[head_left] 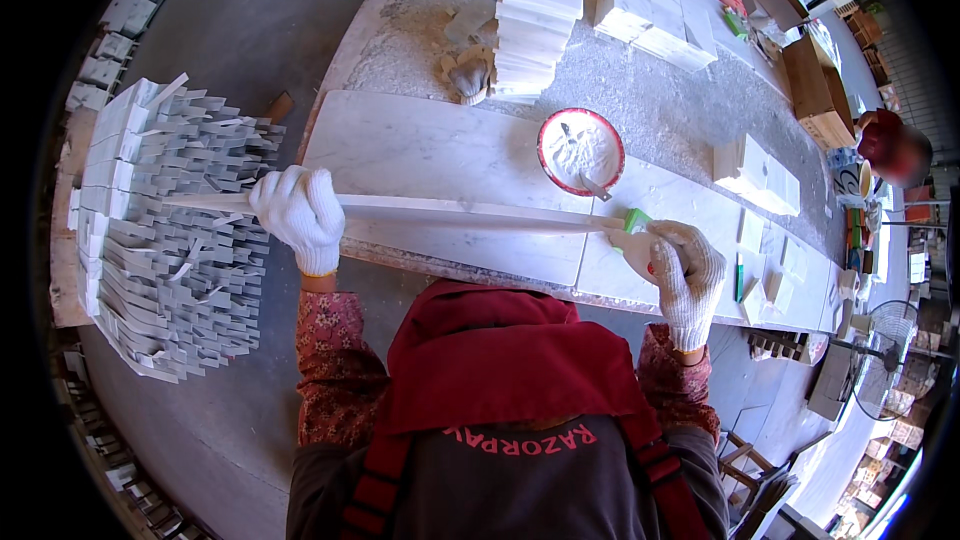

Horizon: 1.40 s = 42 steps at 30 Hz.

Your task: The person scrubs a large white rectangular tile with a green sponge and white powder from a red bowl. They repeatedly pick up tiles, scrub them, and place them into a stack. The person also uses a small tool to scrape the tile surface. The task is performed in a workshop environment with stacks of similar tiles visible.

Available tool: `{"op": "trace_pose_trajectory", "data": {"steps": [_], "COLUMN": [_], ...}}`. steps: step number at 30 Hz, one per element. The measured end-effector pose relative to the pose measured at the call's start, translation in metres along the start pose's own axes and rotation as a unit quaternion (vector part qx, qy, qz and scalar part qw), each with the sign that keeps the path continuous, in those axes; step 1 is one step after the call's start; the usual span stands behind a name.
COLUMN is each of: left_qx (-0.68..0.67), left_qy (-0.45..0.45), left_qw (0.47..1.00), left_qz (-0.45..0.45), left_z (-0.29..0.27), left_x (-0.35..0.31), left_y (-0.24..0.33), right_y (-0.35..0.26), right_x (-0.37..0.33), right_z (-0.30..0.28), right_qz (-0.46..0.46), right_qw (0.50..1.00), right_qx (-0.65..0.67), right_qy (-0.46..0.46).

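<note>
Head view: my left hand (300, 216) grips a long, thin, white stone-like strip (450, 213) reaching toward my right hand (688, 278), closed on a pale flat piece (630, 248), apparently edge work, next calling for steady left support.

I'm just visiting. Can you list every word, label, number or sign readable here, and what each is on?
Dark shirt: one curved row of red capital letters below the maroon cloth; I leave its wording unquoted.
White sheet, far right background: too small to tell whether it bears print.
Long white strip and red-rimmed bowl: no readable lettering.
</note>
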<state>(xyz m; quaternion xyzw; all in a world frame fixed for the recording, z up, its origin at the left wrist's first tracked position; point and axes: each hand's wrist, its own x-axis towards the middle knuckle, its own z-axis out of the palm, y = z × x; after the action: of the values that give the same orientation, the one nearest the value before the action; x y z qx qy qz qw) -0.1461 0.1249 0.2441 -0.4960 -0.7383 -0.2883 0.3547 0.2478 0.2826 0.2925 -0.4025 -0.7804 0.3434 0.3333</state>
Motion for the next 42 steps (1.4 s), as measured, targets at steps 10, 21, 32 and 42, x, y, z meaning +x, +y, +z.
{"op": "trace_pose_trajectory", "data": {"steps": [10, 21, 32, 42], "left_qx": [-0.001, -0.004, -0.005, -0.003], "left_qy": [-0.006, 0.004, 0.013, 0.007], "left_qw": [1.000, 1.000, 1.000, 1.000], "left_qz": [0.002, 0.006, 0.013, 0.006], "left_z": [-0.002, -0.002, -0.002, 0.000], "left_x": [0.001, 0.000, 0.001, 0.000], "left_y": [0.001, 0.001, 0.001, 0.000], "right_y": [-0.004, -0.005, -0.009, 0.006], "right_x": [-0.002, -0.002, -0.001, -0.006], "right_z": [-0.003, -0.004, 0.002, -0.005], "right_qz": [0.003, -0.015, -0.013, 0.024], "right_qw": [1.000, 1.000, 1.000, 0.998], "right_qx": [0.008, -0.013, -0.007, 0.042], "right_qy": [0.014, 0.011, 0.004, 0.046]}}
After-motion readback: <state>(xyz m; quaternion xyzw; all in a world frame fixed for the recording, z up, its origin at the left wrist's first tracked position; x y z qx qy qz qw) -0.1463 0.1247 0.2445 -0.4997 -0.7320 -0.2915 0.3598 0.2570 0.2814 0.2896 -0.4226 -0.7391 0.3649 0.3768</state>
